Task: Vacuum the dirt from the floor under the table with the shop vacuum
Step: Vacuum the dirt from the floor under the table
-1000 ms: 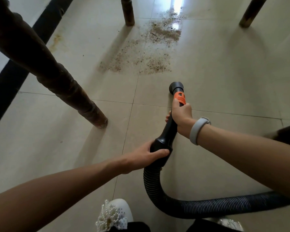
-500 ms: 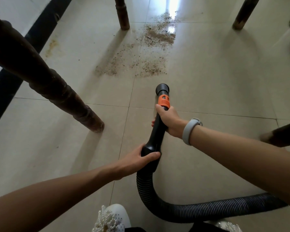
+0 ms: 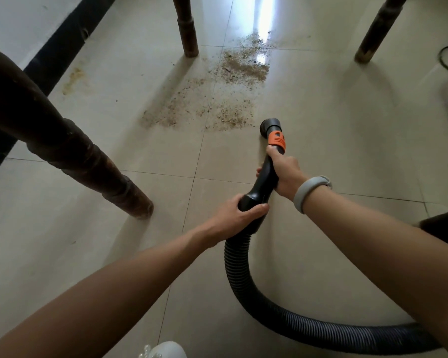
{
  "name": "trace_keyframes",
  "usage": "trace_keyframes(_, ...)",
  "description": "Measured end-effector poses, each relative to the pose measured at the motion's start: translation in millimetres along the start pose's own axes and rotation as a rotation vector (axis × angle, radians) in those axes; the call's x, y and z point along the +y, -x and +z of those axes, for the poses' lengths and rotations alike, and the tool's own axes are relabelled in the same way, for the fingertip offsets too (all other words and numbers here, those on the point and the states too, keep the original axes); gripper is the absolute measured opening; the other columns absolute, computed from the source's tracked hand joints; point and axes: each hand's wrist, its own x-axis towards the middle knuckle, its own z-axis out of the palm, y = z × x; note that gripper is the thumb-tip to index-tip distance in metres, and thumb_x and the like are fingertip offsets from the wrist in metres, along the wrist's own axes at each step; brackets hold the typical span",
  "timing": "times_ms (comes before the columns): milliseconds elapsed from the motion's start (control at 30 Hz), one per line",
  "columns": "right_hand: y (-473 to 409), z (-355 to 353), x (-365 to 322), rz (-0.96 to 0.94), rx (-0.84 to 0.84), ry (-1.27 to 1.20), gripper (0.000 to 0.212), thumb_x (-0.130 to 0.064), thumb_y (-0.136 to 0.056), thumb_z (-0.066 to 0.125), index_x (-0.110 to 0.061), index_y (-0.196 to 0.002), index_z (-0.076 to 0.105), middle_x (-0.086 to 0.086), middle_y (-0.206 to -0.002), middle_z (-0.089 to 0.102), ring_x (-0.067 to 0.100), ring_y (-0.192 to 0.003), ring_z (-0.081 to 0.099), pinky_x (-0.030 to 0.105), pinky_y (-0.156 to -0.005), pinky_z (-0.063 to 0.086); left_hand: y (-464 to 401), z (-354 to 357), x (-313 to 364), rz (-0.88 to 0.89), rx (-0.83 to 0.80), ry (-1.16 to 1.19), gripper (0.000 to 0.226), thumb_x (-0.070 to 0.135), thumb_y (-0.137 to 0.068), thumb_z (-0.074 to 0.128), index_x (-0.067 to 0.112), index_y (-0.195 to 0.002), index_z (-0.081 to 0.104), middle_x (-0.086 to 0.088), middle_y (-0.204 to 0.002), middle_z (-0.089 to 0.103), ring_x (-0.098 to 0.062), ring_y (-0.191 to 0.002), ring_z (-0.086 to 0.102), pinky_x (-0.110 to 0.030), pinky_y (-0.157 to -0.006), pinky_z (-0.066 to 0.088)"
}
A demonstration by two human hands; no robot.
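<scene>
Both hands hold the black vacuum wand (image 3: 265, 177). The right hand (image 3: 285, 174) is wrapped around its upper shaft just behind the orange collar (image 3: 277, 140), a grey band (image 3: 308, 191) on that wrist. The left hand (image 3: 237, 218) grips the wider end of the wand where the ribbed hose (image 3: 282, 313) joins it, thumb lying across the top. The hose loops down from there and runs off toward 4 o'clock.

The round nozzle (image 3: 269, 125) points toward 12 o'clock and sits just beside the near right edge of the dirt (image 3: 217, 99), which is scattered in brown patches over the pale floor tiles (image 3: 334, 125) from the middle of the view up toward a bright glare at 12 o'clock. Whether the nozzle touches the floor cannot be told.

Dark wooden bench legs stand around the dirt: a thick one (image 3: 75, 156) at 9 o'clock, one (image 3: 186, 27) at 11 o'clock touching the edge of the scatter, one (image 3: 378, 27) at 1 o'clock. A white shoe (image 3: 163, 351) shows at 6 o'clock.
</scene>
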Motion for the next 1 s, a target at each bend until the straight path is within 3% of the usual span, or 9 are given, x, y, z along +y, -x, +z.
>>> trace_keyframes(100, -2, 1, 0, 0.013, -0.095, -0.016, 0.034, -0.023, -0.095, 0.055, 0.0, -0.115, 0.042, 0.013, -0.083, 0.053, 0.026, -0.064, 0.059, 0.037, -0.061, 0.054, -10, -5, 8, 0.036, 0.004, 0.024, 0.013, 0.031, -0.092, 0.058, 0.021, -0.096, 0.051, 0.001, -0.079, 0.06, -0.005, -0.063, 0.06, -0.011, -0.052, 0.049)
trace_keyframes(200, -5, 7, -1, -0.019, -0.08, 0.036, 0.032, -0.028, -0.098, 0.049, -0.003, -0.115, 0.039, 0.012, -0.081, 0.052, 0.025, -0.063, 0.059, 0.038, -0.064, 0.054, -15, -3, 11, 0.076, 0.051, -0.028, 0.012, 0.027, -0.093, 0.057, 0.02, -0.088, 0.049, 0.002, -0.073, 0.057, 0.002, -0.053, 0.057, -0.009, -0.047, 0.046)
trace_keyframes(300, -8, 10, -1, -0.055, -0.028, 0.105, 0.03, -0.031, -0.1, 0.042, -0.006, -0.115, 0.036, 0.011, -0.08, 0.05, 0.023, -0.059, 0.057, 0.036, -0.059, 0.053, -18, 4, 8, 0.052, 0.1, -0.097, 0.03, 0.037, -0.09, 0.06, 0.014, -0.108, 0.051, -0.003, -0.086, 0.063, -0.013, -0.073, 0.064, -0.024, -0.064, 0.055)
trace_keyframes(367, -9, 9, 2, -0.083, -0.02, 0.133, 0.029, -0.032, -0.1, 0.04, -0.005, -0.111, 0.038, 0.01, -0.078, 0.048, 0.022, -0.057, 0.056, 0.034, -0.056, 0.051, -19, 8, 6, 0.055, 0.087, -0.081, 0.022, 0.035, -0.089, 0.061, 0.018, -0.098, 0.052, -0.006, -0.088, 0.064, -0.022, -0.081, 0.066, -0.038, -0.075, 0.056)
trace_keyframes(467, -8, 5, 5, -0.098, -0.042, 0.121, 0.026, -0.033, -0.1, 0.04, -0.007, -0.097, 0.041, 0.009, -0.075, 0.047, 0.021, -0.055, 0.054, 0.034, -0.055, 0.05, -20, 11, 6, 0.071, 0.065, -0.08, 0.018, 0.033, -0.089, 0.062, 0.026, -0.082, 0.046, -0.003, -0.079, 0.062, -0.027, -0.08, 0.067, -0.045, -0.078, 0.057)
trace_keyframes(533, -8, 3, 7, -0.091, -0.057, 0.127, 0.024, -0.032, -0.1, 0.041, -0.009, -0.095, 0.043, 0.009, -0.073, 0.048, 0.021, -0.056, 0.054, 0.033, -0.055, 0.05, -19, 12, 5, 0.069, 0.053, -0.081, 0.019, 0.034, -0.088, 0.063, 0.026, -0.083, 0.046, -0.002, -0.078, 0.062, -0.026, -0.081, 0.067, -0.045, -0.078, 0.057)
trace_keyframes(667, -9, 3, 8, -0.079, -0.073, 0.124, 0.03, -0.031, -0.099, 0.042, -0.004, -0.111, 0.042, 0.008, -0.071, 0.048, 0.021, -0.055, 0.053, 0.033, -0.053, 0.049, -17, 14, 4, 0.035, 0.074, -0.125, 0.031, 0.043, -0.088, 0.06, 0.018, -0.1, 0.046, -0.002, -0.084, 0.063, -0.024, -0.083, 0.067, -0.042, -0.079, 0.057)
trace_keyframes(900, -9, 11, 6, -0.058, -0.105, 0.108, 0.029, -0.032, -0.1, 0.042, -0.004, -0.108, 0.041, 0.01, -0.071, 0.048, 0.021, -0.055, 0.052, 0.031, -0.051, 0.047, -20, 10, -2, 0.002, 0.118, -0.169, 0.043, 0.051, -0.086, 0.058, 0.015, -0.107, 0.046, -0.007, -0.095, 0.062, -0.022, -0.086, 0.063, -0.037, -0.076, 0.056)
trace_keyframes(1000, -7, 15, 8, -0.058, -0.123, 0.121, 0.03, -0.032, -0.1, 0.042, -0.004, -0.108, 0.041, 0.01, -0.072, 0.048, 0.021, -0.055, 0.051, 0.031, -0.05, 0.047, -20, 7, -7, -0.012, 0.139, -0.173, 0.047, 0.053, -0.085, 0.058, 0.013, -0.108, 0.047, -0.009, -0.097, 0.063, -0.025, -0.088, 0.064, -0.043, -0.08, 0.056)
